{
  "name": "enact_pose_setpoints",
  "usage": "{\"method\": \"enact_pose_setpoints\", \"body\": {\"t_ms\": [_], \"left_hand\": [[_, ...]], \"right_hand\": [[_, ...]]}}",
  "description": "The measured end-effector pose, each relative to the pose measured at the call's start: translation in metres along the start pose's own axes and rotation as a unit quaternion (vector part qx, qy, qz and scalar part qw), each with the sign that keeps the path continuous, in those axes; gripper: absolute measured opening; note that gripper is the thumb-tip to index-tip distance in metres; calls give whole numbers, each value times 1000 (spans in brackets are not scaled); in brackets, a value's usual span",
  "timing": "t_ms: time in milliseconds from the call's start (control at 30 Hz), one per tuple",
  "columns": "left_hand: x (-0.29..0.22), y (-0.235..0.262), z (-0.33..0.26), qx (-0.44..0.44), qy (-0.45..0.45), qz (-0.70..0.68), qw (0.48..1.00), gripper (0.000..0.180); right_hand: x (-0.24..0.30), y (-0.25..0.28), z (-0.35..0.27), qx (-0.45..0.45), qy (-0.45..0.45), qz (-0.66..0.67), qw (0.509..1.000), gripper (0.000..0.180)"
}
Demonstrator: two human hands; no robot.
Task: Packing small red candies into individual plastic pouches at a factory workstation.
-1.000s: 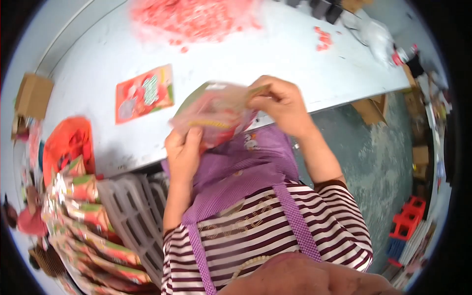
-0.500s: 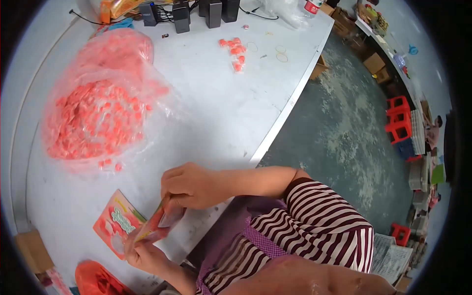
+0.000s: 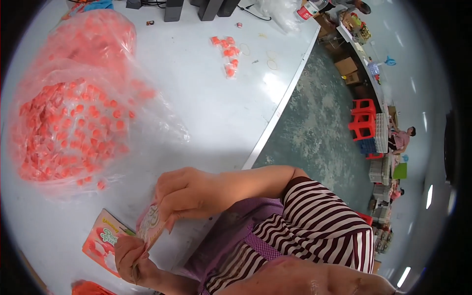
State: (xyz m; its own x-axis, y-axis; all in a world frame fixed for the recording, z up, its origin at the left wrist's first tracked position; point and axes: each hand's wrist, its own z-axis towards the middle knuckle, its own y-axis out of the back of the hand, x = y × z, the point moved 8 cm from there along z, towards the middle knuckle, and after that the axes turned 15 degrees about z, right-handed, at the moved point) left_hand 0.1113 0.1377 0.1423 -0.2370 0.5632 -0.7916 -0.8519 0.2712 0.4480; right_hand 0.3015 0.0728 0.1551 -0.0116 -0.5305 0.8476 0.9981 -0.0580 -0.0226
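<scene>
A pink printed packet is held upright and tilted between my two hands, above the table's near edge. My right hand closes on its upper end, fingers curled over it. Its lower end is pinched by my left hand, with the fingertips partly hidden behind it. Beside my left hand, a similar flat packet, pink and red with a picture, lies on the white table. Farther off rests a big clear bag full of small red wrapped pieces like candies.
A few loose wrapped red pieces lie near rubber bands at the far side. Dark upright devices with cables stand behind. Red fabric shows at the lower left. Past the table edge are red stools and other people.
My hands have turned the packet so its printed face shows more, and my right fingers wrap farther over it. The whole view has shifted, bringing the bag lower and farther left.
</scene>
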Motion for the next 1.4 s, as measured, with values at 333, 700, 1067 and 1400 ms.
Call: {"method": "enact_pose_setpoints", "body": {"t_ms": [333, 700, 1067, 1400], "left_hand": [[-84, -3, 14, 77, -85, 103, 988, 18], [-121, -33, 27, 170, -73, 78, 980, 20], [-158, -80, 44, 222, -112, 108, 962, 21], [-159, -91, 29, 207, -35, 165, 964, 19]], "right_hand": [[70, -17, 21, 131, -37, -189, 972, 16], [117, -2, -4, 92, -16, -302, 949, 12], [125, 38, -8, 102, -19, -290, 951, 4], [106, 45, -17, 210, -26, -237, 948, 11]]}}
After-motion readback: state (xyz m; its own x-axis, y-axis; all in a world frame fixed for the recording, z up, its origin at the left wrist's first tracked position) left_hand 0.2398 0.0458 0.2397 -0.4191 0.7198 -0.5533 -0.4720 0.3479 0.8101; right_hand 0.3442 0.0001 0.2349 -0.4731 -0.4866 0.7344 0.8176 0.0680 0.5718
